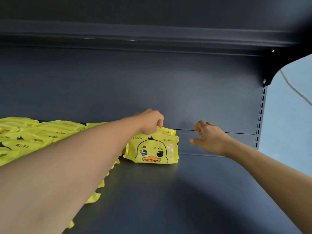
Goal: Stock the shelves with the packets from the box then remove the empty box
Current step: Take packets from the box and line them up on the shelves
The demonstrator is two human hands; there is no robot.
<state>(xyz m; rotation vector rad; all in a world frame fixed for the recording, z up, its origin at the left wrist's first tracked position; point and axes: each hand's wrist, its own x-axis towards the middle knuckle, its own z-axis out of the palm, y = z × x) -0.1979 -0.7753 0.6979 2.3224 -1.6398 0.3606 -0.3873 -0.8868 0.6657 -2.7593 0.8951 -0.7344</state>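
Left hand (150,122) reaching deep over the dark shelf (168,191), fingers curled down and pinching the top seam of an upright yellow duck-face wipes packet (154,150); second packet (168,132) tucked directly behind, only its top edge showing

Right hand (209,137) just to the right of the packet, not touching, fingers loosely curled and part spread, holding nothing

Stocked yellow packets (33,134) massed under and to the left of the left forearm, lying flat and overlapping, some corners poking out below the arm toward the shelf front

Bare shelf beneath and beyond the right hand, up to the slotted upright (260,115) at the far right

Box not in view

Step in hand, by judgement: standing the packet in place beside the existing stock. To do well: keep pinch on the seam until base sits flat; bring right hand in against the packet's free side to steady and square it, face forward; press back toward the rear panel (202,90) so the row stays tight; release seam last, since soft pouch likely to slump or tip
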